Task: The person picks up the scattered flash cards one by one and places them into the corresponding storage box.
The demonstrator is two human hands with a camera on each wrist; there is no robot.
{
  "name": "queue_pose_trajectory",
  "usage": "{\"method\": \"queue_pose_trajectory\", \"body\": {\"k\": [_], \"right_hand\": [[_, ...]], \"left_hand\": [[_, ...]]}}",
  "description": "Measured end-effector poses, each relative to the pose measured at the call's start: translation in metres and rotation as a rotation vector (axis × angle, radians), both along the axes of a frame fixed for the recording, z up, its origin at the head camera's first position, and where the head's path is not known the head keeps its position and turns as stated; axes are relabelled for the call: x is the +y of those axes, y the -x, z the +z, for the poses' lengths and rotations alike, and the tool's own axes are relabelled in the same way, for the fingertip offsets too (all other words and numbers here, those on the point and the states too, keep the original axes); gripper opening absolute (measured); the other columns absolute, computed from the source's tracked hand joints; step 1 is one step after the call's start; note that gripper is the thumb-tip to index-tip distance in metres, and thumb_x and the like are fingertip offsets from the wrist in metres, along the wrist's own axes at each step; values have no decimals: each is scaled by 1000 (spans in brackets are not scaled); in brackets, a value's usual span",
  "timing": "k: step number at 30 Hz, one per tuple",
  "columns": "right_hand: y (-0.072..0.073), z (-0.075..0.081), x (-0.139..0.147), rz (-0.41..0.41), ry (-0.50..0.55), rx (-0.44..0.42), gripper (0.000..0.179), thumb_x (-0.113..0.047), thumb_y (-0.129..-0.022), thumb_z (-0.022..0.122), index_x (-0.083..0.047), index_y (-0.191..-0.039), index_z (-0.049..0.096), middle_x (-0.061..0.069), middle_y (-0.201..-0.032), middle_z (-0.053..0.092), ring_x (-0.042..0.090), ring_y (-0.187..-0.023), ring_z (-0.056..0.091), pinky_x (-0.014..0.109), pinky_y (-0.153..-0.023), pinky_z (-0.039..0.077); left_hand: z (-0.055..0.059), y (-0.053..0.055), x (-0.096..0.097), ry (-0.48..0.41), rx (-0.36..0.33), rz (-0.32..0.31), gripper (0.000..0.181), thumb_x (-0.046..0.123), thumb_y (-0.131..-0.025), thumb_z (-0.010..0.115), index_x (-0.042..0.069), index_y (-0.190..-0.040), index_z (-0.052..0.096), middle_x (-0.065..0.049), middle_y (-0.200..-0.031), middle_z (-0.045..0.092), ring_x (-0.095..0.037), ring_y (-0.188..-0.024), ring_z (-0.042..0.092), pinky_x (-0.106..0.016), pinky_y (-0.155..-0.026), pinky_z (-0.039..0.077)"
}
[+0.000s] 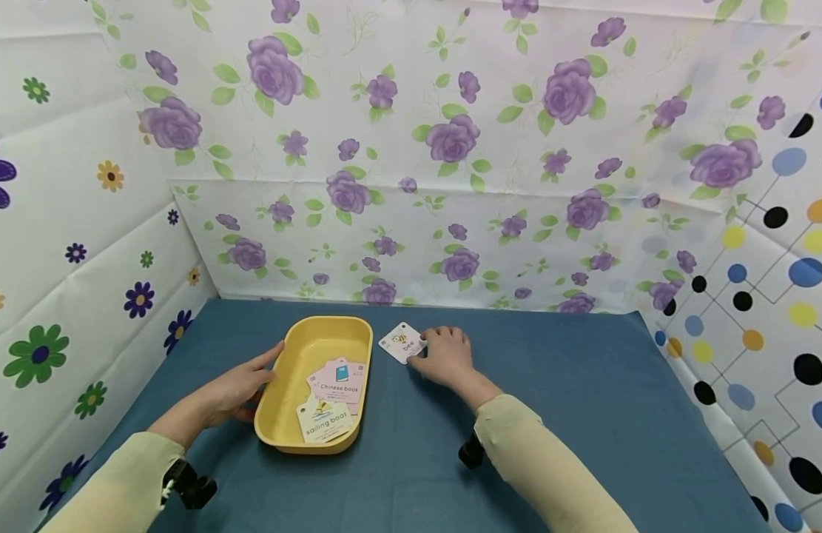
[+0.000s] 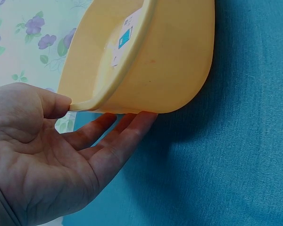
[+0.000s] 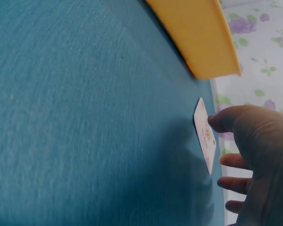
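Observation:
My left hand [image 1: 234, 389] grips the left side of a yellow plastic basin [image 1: 287, 348]. In the left wrist view the thumb [image 2: 56, 104] pinches the rim while the other fingers lie against the outer wall below it. Inside the basin are several cards, among them a pink "Chinese book" card [image 1: 337, 383] and a "sailing boat" card [image 1: 325, 422]. To the right of the basin, a white "bee" card [image 1: 402, 343] lies flat on the cloth. Over that card's right edge is my right hand [image 1: 447, 359], thumb and fingers apart, thumb tip close to the card's face.
A blue cloth [image 1: 550, 414] covers the table. Behind it hangs a white sheet with purple roses [image 1: 450, 141]. Patterned sheets also close off the left and right sides. A small black device [image 1: 191, 485] is strapped to each wrist.

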State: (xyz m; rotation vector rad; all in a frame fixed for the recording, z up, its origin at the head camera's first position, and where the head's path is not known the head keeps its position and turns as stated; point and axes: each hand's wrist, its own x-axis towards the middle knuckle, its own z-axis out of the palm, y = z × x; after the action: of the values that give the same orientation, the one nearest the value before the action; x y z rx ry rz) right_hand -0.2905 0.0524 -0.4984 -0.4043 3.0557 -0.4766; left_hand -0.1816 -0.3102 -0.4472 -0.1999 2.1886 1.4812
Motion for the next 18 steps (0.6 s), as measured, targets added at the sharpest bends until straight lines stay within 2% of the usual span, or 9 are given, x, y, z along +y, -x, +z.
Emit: {"method": "queue_pose_trajectory", "body": {"k": [4,9,11,18], "right_hand": [[0,-3,-5,-12,-17,-4,66,-58,-92,68,-13,-140,61,15,-143,53,41,-136,39,60,-114,25],[-1,-4,-10,-19,-26,4,64,-61,-90,70,-11,-130,64,17,-139,53,41,-133,39,60,-114,25],[-1,-5,-11,-30,-31,2,65,-61,-90,70,-10,-130,64,18,-138,53,42,-133,39,60,-114,25],[2,-6,-14,-72,-53,-19,79,-65,-89,69,-8,-142,58,18,-144,49,42,-136,36,59,-115,24]], "left_hand": [[0,0,-1,1,0,-3,65,25,-113,35,34,-165,-4,-30,-163,10,-34,-101,65,-51,-76,57],[-2,0,-2,-1,-4,-7,66,26,-113,35,35,-165,-4,-30,-165,7,-34,-105,65,-51,-77,57],[-2,0,-2,-2,-1,-6,66,26,-113,36,35,-165,-4,-30,-164,9,-33,-101,66,-51,-76,57],[1,0,-1,3,0,-3,65,25,-113,35,33,-165,-3,-30,-163,11,-33,-98,65,-50,-76,57]]}}
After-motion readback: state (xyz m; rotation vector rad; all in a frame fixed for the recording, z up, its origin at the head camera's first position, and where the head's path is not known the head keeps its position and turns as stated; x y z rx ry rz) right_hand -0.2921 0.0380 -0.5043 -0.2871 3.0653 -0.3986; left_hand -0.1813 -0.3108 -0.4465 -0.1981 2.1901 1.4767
